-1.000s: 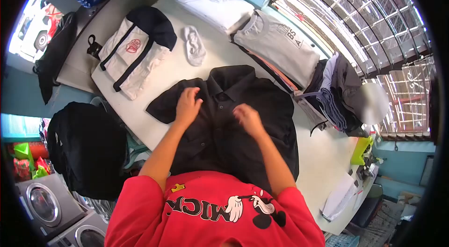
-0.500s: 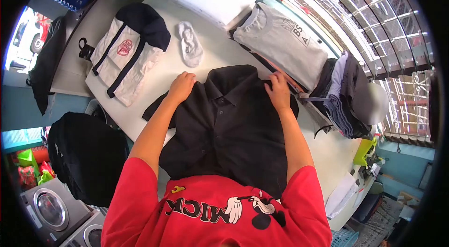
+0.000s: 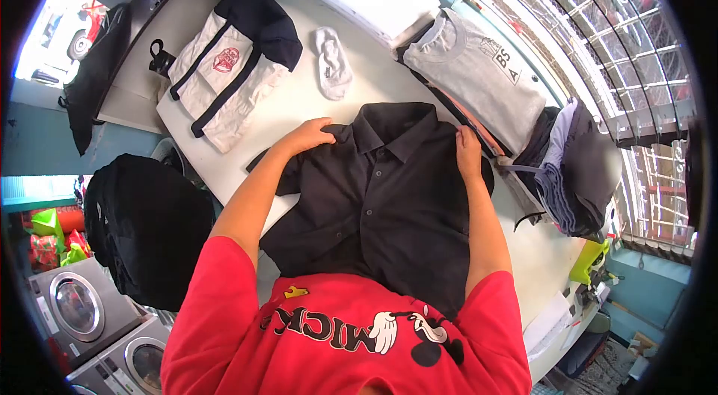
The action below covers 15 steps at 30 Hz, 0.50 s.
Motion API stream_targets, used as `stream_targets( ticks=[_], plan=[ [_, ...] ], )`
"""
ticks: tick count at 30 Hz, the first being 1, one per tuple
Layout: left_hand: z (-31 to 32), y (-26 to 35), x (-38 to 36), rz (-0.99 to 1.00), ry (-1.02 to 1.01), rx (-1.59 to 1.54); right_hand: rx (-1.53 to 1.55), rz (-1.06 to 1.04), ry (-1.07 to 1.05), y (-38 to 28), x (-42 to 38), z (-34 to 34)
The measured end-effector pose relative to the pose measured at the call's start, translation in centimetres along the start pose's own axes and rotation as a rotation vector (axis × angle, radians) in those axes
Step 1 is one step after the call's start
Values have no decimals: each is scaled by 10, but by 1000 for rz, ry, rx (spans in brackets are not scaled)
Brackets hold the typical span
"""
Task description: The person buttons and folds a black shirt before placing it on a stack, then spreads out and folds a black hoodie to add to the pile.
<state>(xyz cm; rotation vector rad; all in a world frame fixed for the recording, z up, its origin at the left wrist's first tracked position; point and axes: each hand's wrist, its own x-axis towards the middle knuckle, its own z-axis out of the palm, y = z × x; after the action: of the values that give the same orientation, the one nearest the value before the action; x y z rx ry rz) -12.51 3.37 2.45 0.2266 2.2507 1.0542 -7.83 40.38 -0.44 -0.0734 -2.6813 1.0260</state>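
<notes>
Our left forearm slants up from seven o'clock toward one, and our left hand (image 3: 307, 136) lies low at the black shirt's (image 3: 407, 208) shoulder, at eleven o'clock. Its fingers are close together and slightly bent, their tips touching the cloth; we cannot tell whether the thumb pinches it. Our right forearm rises almost straight toward twelve, and our right hand (image 3: 469, 152) is at the shirt's one o'clock shoulder, its fingers drawn in, pinching the edge between thumb and fingertips. The shirt lies front up on the white table (image 3: 381, 81), collar at twelve. From it, the white socks (image 3: 332, 65) lie at eleven, and the folded grey T-shirt (image 3: 479, 77) at one, near our right hand.
</notes>
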Motion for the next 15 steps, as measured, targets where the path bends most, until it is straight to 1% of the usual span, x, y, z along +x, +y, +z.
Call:
stream_targets(
  ticks=[1,2,3,4,5,7,8,9,10,11,13,14,15],
  plan=[
    [-1,1,-3,-81,-80,-167,-3,-1,1,-1,0,-5],
    [-2,1,-7,-162,-160,-333,45,82,-55,-1,0,-12],
    [-2,1,-12,-159,-163,-334,93,166,-110,-2,0,-19],
    [0,0,-18,-233,-166,-511,96,206,-166,-2,0,-27],
    [0,-2,-24,-305,-167,-687,93,209,-163,-8,-3,-36],
    [6,-21,-30,-293,-153,-741,165,332,-347,-22,-13,-54],
    [8,-20,-39,-257,-290,-698,93,296,-373,-11,-20,-56],
    [9,-13,-50,-221,-424,-650,92,297,-372,-2,-25,-58],
    [14,-5,-60,-190,-436,-493,23,277,-450,7,-30,-61],
    [17,-6,-62,-186,-434,-493,-47,255,-528,8,-33,-65],
    [19,-6,-62,-65,-276,84,-30,221,-504,8,-32,-71],
    [11,8,-69,-21,-137,134,-27,155,-432,2,-26,-77],
    [1,14,-71,32,-15,102,-23,90,-359,-13,-22,-88]
  ],
)
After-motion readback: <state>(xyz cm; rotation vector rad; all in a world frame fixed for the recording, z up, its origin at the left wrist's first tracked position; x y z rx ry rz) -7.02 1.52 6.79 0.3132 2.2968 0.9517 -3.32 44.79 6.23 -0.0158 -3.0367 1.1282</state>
